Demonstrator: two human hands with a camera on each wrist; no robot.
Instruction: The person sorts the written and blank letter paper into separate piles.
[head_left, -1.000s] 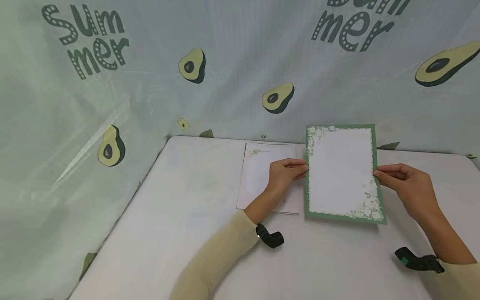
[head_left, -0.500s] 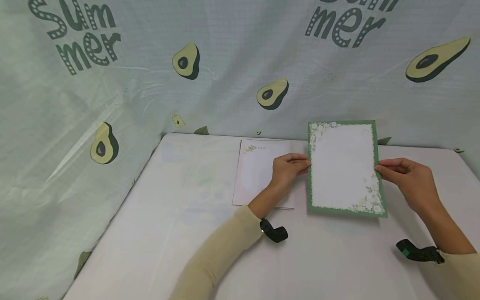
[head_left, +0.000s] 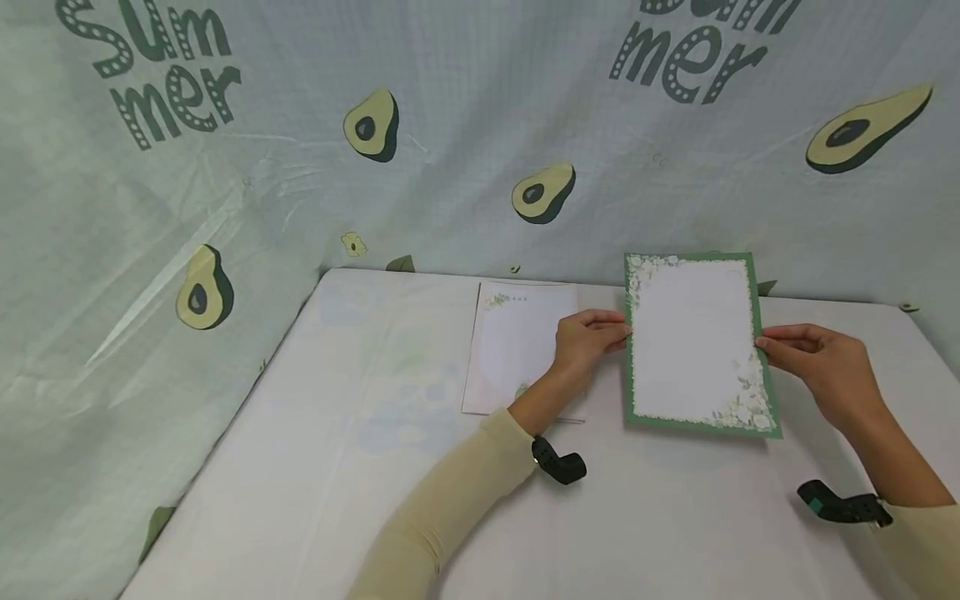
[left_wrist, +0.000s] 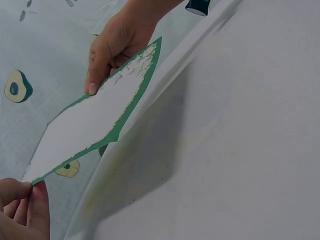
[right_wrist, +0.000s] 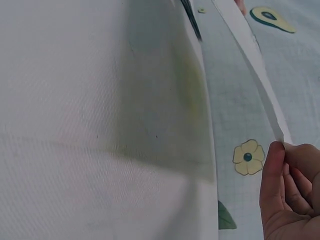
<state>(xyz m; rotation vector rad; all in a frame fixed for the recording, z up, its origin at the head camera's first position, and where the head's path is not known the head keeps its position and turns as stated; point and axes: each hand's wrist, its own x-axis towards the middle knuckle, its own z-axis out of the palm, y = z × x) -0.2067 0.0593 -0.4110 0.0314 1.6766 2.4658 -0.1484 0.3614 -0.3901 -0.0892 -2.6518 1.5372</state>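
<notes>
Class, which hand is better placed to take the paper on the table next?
Probably the left hand: it's nearer that paper; the right hand is beyond the green-bordered sheet both hold.

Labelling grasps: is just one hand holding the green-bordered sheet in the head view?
No, the left hand and right hand each pinch one side edge of the sheet.

Soft, fairly even light fills the head view, leaving a pale streak of glare on the creased backdrop (head_left: 450,117) at the left of the frame and a faint shadow beside the right forearm (head_left: 900,475) at lower right. Both wrist views are dimmer. In the left one, the green-edged sheet (head_left: 690,342) casts a broad grey shadow mid-frame on the worktop (head_left: 262,475), and its floral border looks smeared; in the right, soft-edged shadow darkens the upper middle.
</notes>
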